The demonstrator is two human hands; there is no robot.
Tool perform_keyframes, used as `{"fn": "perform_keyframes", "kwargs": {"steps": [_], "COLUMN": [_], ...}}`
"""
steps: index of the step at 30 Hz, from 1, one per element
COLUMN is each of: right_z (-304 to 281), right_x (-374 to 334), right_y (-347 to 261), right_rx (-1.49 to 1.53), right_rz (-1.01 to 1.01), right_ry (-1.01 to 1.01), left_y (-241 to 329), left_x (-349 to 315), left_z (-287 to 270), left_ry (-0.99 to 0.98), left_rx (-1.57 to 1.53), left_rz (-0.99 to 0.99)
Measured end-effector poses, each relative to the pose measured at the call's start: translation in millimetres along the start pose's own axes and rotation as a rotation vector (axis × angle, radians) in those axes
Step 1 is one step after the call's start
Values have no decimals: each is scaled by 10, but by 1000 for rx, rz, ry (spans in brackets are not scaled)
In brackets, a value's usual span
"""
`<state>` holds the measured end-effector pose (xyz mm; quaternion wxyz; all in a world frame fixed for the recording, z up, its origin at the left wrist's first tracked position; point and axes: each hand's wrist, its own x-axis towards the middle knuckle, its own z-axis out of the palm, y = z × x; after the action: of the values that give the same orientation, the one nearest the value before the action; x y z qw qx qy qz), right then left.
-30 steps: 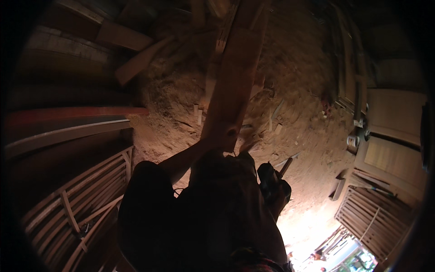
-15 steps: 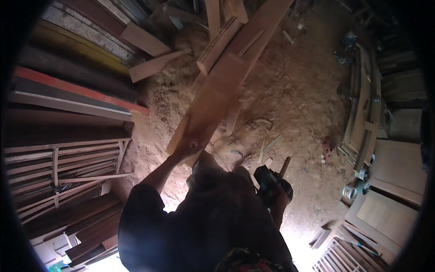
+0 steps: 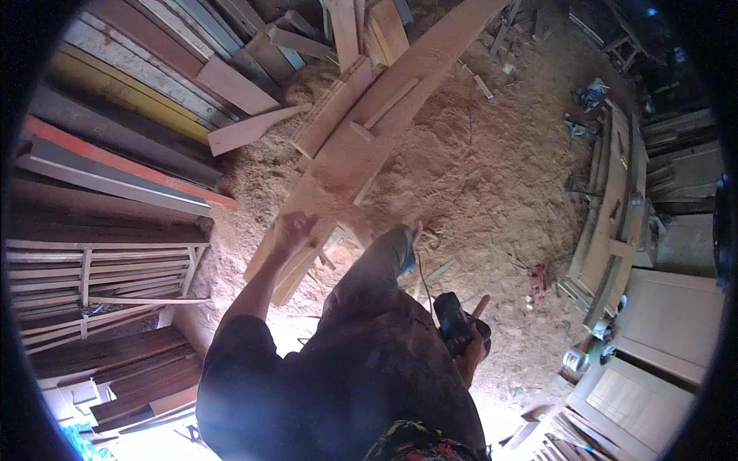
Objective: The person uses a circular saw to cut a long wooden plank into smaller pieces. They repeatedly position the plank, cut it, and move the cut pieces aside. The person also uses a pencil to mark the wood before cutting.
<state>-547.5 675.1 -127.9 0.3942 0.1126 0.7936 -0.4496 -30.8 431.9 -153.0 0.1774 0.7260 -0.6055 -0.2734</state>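
Observation:
A long, wide wooden plank (image 3: 338, 173) runs away from me to the far right, dusted with sawdust. My left hand (image 3: 294, 229) is over its near end; the hand is blurred, so its fingers are unclear. Down at my right side, my right hand (image 3: 475, 349) is closed round a dark power tool (image 3: 453, 319), whose exact kind I cannot make out. A thin cord (image 3: 424, 280) shows beside the tool. On the plank lie a thin wood strip (image 3: 392, 102) and a small flat block (image 3: 361, 131).
Sawdust (image 3: 492, 177) covers the floor, with my bare foot (image 3: 417, 230) on it. A thick board (image 3: 332, 107) lies against the plank's left side. Stacked boards (image 3: 123, 146) and a slatted rack (image 3: 138, 276) line the left. Long boards (image 3: 603, 207) and panels (image 3: 665, 323) stand along the right.
My left hand has shifted slightly left and farther up the plank from me. My right leg and foot now show more plainly. The tool stays in my right hand.

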Motion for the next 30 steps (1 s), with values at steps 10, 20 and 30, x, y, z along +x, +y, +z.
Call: {"fn": "perform_keyframes", "kwargs": {"steps": [10,20,30], "right_z": [808,2086,3705], "right_x": [1288,2089,3272], "right_y": [-1110,-2991,-4638], "right_rx": [157,141,-117], "right_rz": [-103,92,269], "right_ry": [-142,-426,-888], "left_y": [1776,2014,1806], "left_x": [2448,3191,3196], "left_z": [-417,-422,-63], "left_ry": [606,114,391], "left_rx": [-23,68,-262], "left_rz": [218,-239,-202]}}
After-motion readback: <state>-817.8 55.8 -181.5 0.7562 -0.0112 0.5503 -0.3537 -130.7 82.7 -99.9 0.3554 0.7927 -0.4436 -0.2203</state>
